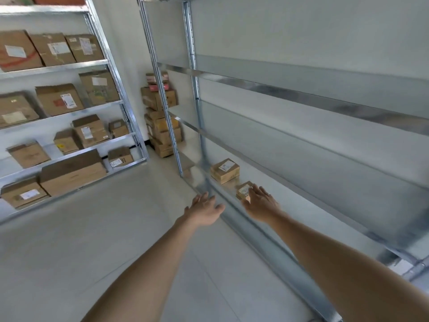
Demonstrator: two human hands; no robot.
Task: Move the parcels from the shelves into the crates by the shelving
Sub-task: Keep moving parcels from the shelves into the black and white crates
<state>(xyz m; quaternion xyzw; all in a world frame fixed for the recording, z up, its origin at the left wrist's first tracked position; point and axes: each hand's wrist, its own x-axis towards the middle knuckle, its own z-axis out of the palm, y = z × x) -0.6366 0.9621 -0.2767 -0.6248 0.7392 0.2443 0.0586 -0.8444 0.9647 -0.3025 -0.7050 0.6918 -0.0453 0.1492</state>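
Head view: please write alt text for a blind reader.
The right hand reaches for a small parcel on a low shelf of a metal rack, the left hand open beside it; a larger parcel sits beyond. A second rack holds boxes.

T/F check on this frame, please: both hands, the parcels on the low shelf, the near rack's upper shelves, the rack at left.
1. The right hand reaches over the nearer small parcel on the bottom shelf. True.
2. The left hand grips a parcel. False: it is open and holds nothing.
3. A larger parcel lies further along the same shelf. True.
4. The upper shelves of the near rack are packed. False: no parcels show on them.
5. The left rack is bare. False: it holds many cardboard boxes.
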